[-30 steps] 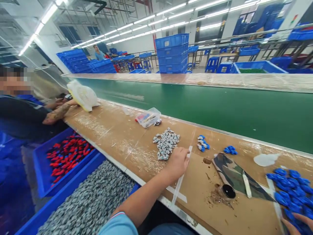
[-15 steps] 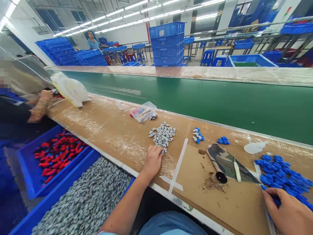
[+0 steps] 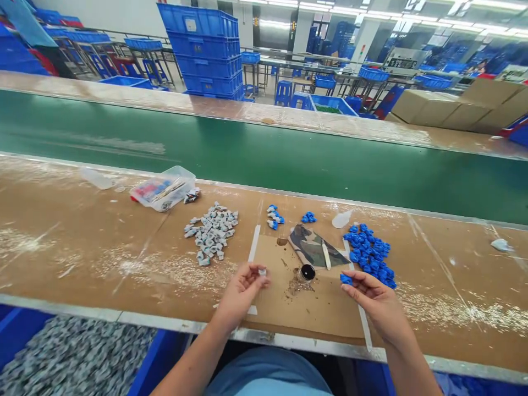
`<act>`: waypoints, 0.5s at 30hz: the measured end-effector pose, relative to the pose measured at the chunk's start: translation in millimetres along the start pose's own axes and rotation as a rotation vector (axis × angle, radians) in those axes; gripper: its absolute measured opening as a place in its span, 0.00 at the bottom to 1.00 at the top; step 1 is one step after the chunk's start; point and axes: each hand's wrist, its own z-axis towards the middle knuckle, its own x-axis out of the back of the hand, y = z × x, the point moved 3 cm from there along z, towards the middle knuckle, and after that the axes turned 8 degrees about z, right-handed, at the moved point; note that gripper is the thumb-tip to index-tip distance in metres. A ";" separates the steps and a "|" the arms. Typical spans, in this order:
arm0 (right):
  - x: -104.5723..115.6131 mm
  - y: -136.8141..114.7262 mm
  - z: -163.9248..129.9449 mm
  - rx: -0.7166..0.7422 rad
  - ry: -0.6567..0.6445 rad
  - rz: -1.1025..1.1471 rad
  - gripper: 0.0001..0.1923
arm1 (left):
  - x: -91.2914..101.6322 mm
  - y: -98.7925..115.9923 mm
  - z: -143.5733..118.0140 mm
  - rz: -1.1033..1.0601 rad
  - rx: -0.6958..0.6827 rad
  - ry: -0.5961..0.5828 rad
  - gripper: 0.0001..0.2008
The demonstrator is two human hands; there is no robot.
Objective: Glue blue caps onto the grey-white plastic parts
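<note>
My left hand (image 3: 244,286) pinches a small grey-white plastic piece (image 3: 262,272) above the left edge of the cardboard sheet (image 3: 289,311). In my right hand (image 3: 371,294), between thumb and fingers, is a small blue plastic piece (image 3: 346,279). The two pieces are held apart. Between my hands stands a small jar of dark liquid (image 3: 307,273), with brown stains around it. Behind the jar lie a camouflage cloth (image 3: 307,245) and a white-handled tool (image 3: 326,255). A pile of grey pieces (image 3: 212,231) is on the left, a pile of blue pieces (image 3: 369,250) on the right.
Joined blue-and-white pieces (image 3: 274,217) and a small blue cluster (image 3: 308,218) sit behind the cardboard. A clear plastic box (image 3: 165,190) holds thin sticks. Beyond the bench runs a green conveyor belt (image 3: 264,154). A blue bin of grey pieces (image 3: 78,352) is below left.
My left hand has lifted from the grey pile with a grey piece and come rightward. My right hand has left the blue pile with a blue piece. The view has swung right.
</note>
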 end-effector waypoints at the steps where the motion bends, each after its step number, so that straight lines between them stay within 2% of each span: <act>1: -3.9 -1.9 -2.3 0.003 -0.012 0.013 0.20 | -6.6 0.0 -0.3 -0.032 0.015 -0.015 0.15; 4: -14.6 -7.3 -6.0 0.056 -0.053 0.010 0.17 | -22.3 -2.0 -1.4 -0.080 0.051 -0.077 0.16; 8: -23.4 -17.5 -7.1 0.222 -0.123 -0.112 0.13 | -35.4 -2.4 -5.1 -0.120 0.072 -0.178 0.15; 12: -15.9 -23.1 -7.6 0.324 -0.073 -0.379 0.12 | -43.7 -0.6 -9.1 -0.175 0.066 -0.250 0.17; 15: -3.9 -19.1 -5.6 0.358 -0.025 -0.517 0.13 | -47.5 -3.4 -9.7 -0.240 0.114 -0.258 0.17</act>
